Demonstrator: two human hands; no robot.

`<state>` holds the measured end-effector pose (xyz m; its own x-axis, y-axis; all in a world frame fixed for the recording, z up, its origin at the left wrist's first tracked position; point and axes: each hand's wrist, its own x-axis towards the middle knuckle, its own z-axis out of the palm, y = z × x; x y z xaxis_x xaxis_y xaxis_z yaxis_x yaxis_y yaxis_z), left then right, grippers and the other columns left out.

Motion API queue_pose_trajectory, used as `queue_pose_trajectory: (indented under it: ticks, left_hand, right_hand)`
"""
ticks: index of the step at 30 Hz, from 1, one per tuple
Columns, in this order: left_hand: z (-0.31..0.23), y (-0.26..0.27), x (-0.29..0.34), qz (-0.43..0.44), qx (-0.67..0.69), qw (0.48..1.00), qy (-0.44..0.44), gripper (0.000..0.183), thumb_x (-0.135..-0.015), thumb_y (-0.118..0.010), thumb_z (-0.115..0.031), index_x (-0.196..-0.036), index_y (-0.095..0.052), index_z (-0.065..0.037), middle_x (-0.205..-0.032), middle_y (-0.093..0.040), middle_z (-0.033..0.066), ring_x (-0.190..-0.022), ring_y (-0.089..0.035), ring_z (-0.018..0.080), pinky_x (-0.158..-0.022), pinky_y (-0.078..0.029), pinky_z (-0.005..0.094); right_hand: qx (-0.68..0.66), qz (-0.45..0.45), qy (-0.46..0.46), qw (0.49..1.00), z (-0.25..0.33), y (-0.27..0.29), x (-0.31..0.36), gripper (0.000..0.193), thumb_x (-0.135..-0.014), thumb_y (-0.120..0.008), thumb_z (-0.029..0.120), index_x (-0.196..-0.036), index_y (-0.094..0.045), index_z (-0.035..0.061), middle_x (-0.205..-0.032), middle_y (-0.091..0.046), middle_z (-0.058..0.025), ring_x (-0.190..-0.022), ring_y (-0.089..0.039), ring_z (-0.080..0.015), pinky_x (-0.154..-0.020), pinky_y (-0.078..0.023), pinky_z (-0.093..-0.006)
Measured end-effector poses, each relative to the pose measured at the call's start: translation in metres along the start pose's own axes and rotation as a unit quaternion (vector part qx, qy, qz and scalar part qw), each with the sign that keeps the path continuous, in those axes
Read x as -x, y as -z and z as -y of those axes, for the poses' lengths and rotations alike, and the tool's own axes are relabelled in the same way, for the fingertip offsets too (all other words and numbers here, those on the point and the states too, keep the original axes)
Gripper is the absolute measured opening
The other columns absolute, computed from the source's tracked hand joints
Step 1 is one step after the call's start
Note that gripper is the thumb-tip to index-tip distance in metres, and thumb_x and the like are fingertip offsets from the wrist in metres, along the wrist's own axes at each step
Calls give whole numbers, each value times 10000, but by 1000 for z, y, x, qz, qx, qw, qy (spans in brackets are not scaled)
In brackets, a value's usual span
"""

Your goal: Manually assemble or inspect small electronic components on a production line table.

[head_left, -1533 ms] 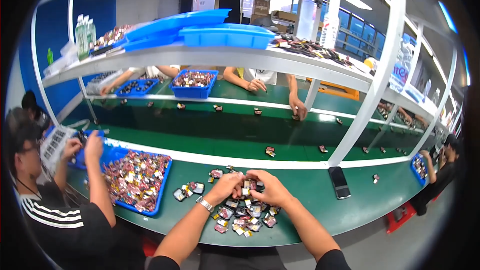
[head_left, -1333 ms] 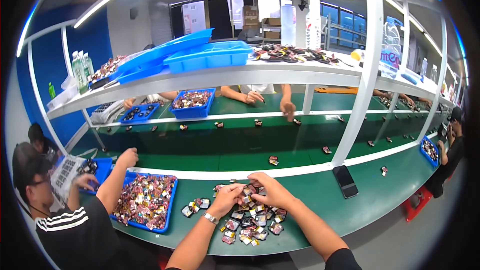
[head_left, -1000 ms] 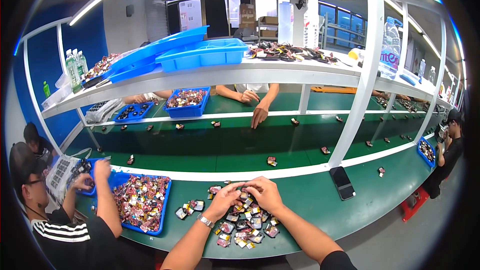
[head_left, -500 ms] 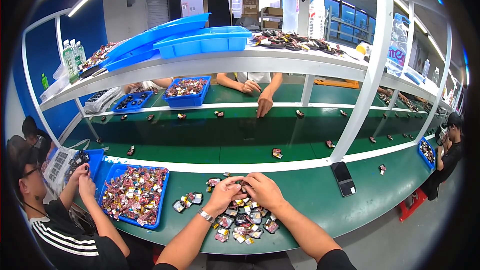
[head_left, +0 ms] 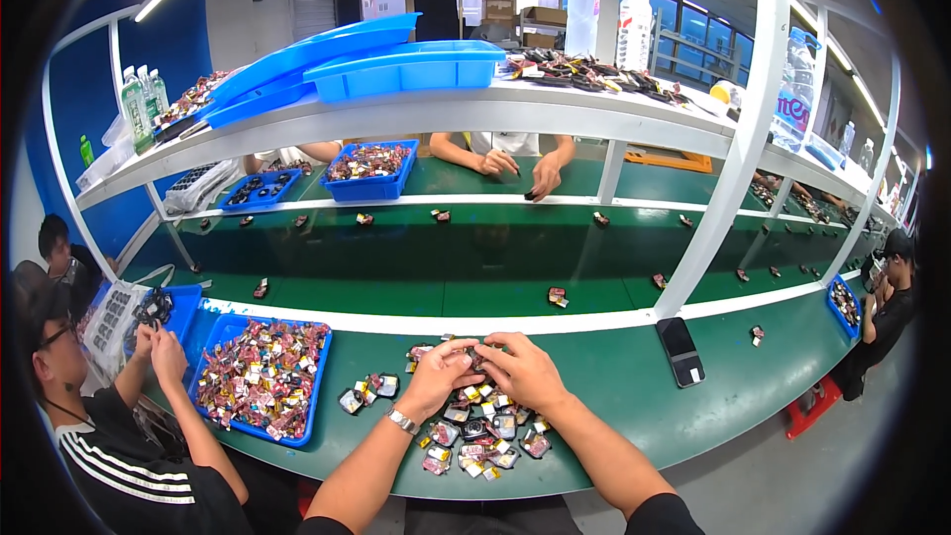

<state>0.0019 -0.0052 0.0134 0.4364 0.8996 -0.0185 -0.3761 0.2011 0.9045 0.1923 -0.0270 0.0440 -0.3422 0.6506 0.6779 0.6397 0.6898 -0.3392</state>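
Note:
My left hand point(head_left: 439, 376) and my right hand point(head_left: 523, 371) meet over the green table, fingers closed around one small dark electronic part point(head_left: 476, 361), which they mostly cover. Right below them spreads a pile of small electronic assemblies point(head_left: 475, 429) in black casings, with silver, reddish and yellow pieces on them. Left of my left wrist lies a smaller group of the same assemblies point(head_left: 368, 391). A few more peek out just beyond my left fingers.
A blue tray point(head_left: 325, 381) heaped with reddish parts stands at left, beside a seated co-worker point(head_left: 129, 446). A black phone point(head_left: 680, 352) lies at right near a white post point(head_left: 718, 163). Beyond runs a green belt point(head_left: 475, 272) with scattered assemblies. Overhead, a shelf point(head_left: 555, 114) carries blue trays.
My hands stay together on the part, with the fingers shifted slightly. Across the belt, another person's hand has drawn back from the belt. The whole view has shifted a little.

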Motion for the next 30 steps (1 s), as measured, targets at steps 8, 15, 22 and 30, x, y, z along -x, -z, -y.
queue_pose_trajectory:
  ticks: [8,15,22,30]
  left_hand:
    - [2,2,-1,6,-37,999,-6,315,-986,-508,-42,-1292,-500,35,-1082,-640,118,-1012,-656,201,-901,-588,355]
    - [0,4,-1,43,-25,999,-1,337,-970,-527,-26,-1301,-488,32,-1147,-623,141,-1046,-641,206,-926,-571,370]
    - [-1,4,-2,72,-48,996,4,375,-936,-562,21,-1304,-490,26,-1161,-627,146,-1016,-651,189,-898,-571,318]
    - [4,2,-2,66,-47,997,10,308,-971,-521,-9,-1278,-505,19,-1142,-637,142,-1029,-654,203,-892,-580,331]
  right_hand:
    - [-26,46,9,999,-8,1,-1,199,-770,-708,87,-967,-679,91,-1131,-602,-76,-1044,-591,-269,-864,-512,-383]
    - [-119,59,-80,988,-12,-3,5,112,-802,-714,93,-911,-700,72,-1196,-604,-103,-1146,-561,-285,-940,-483,-382]
    - [-127,59,-117,983,-11,-4,10,123,-797,-722,120,-910,-709,72,-1189,-611,-97,-1153,-559,-281,-969,-464,-381]
    - [-113,66,-100,986,-9,2,12,121,-808,-693,153,-891,-700,65,-1162,-613,-97,-1123,-566,-287,-945,-476,-385]
